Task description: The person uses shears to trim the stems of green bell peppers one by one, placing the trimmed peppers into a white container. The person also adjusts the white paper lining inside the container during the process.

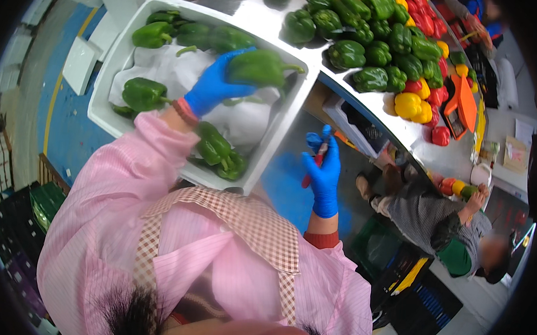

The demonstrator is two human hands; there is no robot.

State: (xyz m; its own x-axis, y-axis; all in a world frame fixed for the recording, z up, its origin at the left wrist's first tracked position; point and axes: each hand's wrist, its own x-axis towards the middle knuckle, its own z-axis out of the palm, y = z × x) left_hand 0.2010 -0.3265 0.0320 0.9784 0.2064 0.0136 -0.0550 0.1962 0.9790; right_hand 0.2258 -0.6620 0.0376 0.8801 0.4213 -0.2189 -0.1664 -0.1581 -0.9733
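Observation:
In a blue glove, my left hand (211, 88) grips a green bell pepper (257, 68) above a white foam box (278, 143). The pepper's stem points right. More green bell peppers (144, 94) lie along the box's sides, on a crumpled white liner (160, 64). A loose cut stem (186, 50) rests on that liner. My right hand (326, 179), also gloved in blue, holds a small red-handled cutting tool (316, 163) beside the box. Its fingers cover part of the tool, so its exact kind is hard to tell.
A steel table (379, 111) bears a pile of green bell peppers (379, 53), with yellow peppers (410, 106) and red peppers (440, 135) at its right side. An orange tool (462, 104) lies there too. Across the table's right end, a person (432, 215) handles peppers. Foam boxes (82, 65) stand left.

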